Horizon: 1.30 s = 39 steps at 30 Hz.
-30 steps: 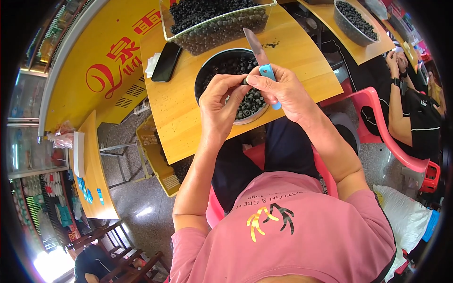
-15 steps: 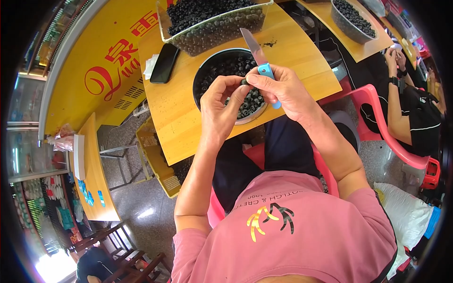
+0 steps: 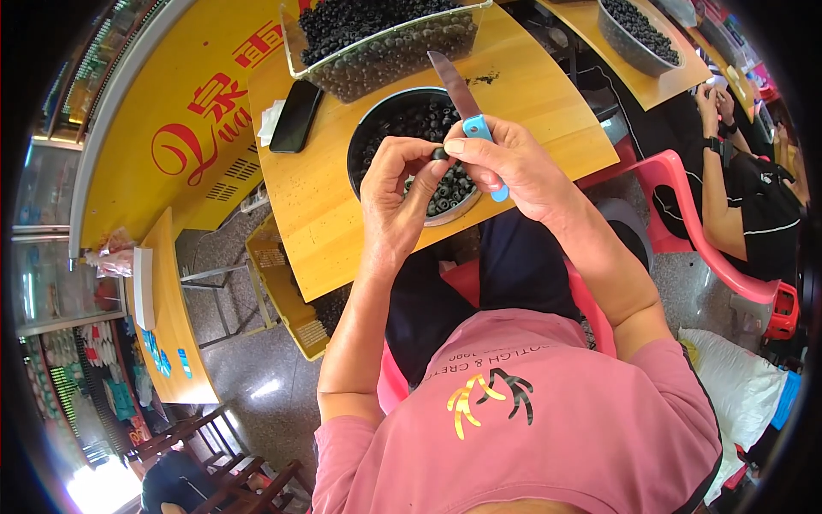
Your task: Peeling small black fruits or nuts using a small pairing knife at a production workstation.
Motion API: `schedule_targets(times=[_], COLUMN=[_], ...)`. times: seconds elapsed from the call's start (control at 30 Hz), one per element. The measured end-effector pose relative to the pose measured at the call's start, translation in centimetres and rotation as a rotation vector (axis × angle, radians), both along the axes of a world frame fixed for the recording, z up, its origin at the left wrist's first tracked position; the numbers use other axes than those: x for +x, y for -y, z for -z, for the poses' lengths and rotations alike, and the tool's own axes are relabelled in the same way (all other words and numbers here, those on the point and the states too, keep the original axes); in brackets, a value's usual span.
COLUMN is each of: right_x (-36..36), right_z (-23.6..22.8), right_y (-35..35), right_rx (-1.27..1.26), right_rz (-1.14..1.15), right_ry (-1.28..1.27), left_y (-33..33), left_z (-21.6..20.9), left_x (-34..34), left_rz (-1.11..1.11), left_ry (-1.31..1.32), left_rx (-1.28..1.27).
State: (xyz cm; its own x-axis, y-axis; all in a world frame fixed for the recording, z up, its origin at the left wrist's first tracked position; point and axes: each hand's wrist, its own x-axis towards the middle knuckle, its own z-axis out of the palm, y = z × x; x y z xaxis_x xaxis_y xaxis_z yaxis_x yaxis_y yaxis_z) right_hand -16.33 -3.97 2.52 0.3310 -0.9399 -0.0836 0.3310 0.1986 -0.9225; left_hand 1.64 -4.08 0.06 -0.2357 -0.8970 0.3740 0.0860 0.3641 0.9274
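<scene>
My left hand [image 3: 396, 193] pinches a small round dark piece [image 3: 439, 155] between thumb and fingertips, above a round black bowl [image 3: 352, 152]. My right hand [image 3: 524, 171] is wrapped round the light blue handle of a knife [image 3: 457, 86], its blade slanting up and away to the left. The right thumb tip meets the dark piece, beside the left fingertips. Many similar dark pieces lie in the bowl; several nearest me look ring-like with pale centres. Their exact kind I cannot make out.
A clear plastic bin [image 3: 385, 64] heaped with dark pieces stands behind the bowl on the wooden table [image 3: 317, 240]. A black phone [image 3: 296, 116] lies at left. Rightward are a pink chair [image 3: 711, 240], another person [image 3: 728, 188] and a second filled tub [image 3: 634, 43].
Both hands have shifted very slightly left. The knife blade has tilted a little further left, and more of the pinched dark piece shows.
</scene>
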Motion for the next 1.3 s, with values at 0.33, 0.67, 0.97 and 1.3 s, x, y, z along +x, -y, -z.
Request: schedule_targets(times=[0.33,0.67,0.97,1.3], right_x=[-0.2,-0.3,-0.5,0.2], right_z=[0.2,0.6,0.5,0.2], right_y=[-1.4,-1.2,-1.2,-1.0], right_rx=[-0.918,-1.056,-1.049,-1.118], right_rz=[0.298,0.377,0.393,0.470], right_ry=[-0.867,-0.968,-1.008,-1.022], left_y=[-0.6,-0.6,-0.8,-0.7], left_z=[-0.8,-0.5,-0.7,-0.6], left_x=[0.0,-0.1,-0.3,-0.2], left_rz=[-0.016,0.004,-0.011,-0.034], left_ry=[-0.156,-0.212,-0.176,-0.206], left_rx=[0.203,0.199,0.204,0.127])
